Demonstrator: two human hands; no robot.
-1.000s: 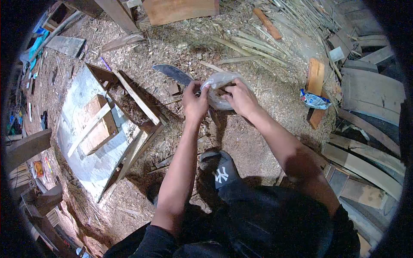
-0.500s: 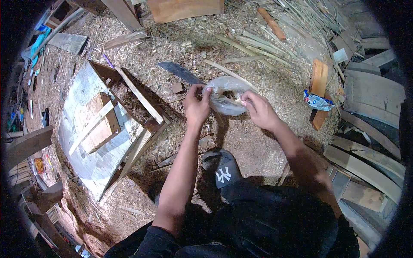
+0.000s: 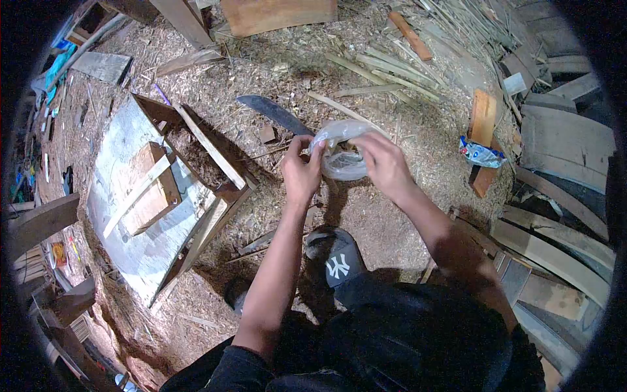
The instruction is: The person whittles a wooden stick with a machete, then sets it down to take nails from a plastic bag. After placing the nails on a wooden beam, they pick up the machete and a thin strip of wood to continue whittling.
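Observation:
A clear plastic bag [image 3: 345, 167] is held up in front of me, its mouth spread open, with something yellowish-brown partly visible inside. My left hand [image 3: 302, 171] pinches the bag's left edge between thumb and fingers. On the right side my right hand [image 3: 385, 164] is bent over the rim, its fingertips hidden at the bag's opening, so what they hold cannot be made out. Just behind my left hand, a dark curved blade [image 3: 274, 114] lies on the wood shavings, its near end hidden by the hand and bag.
A wooden box [image 3: 124, 137] with a pale top carries a wood block [image 3: 155, 189] at left. A blue-and-white packet [image 3: 482, 153] rests on an orange board [image 3: 483, 117] at right. Thin strips [image 3: 385, 72] lie beyond. My sandal [image 3: 336, 258] is below the bag.
My right hand has moved slightly left and over the bag, its fingers now reaching to the opening. My left hand keeps its pinch on the edge.

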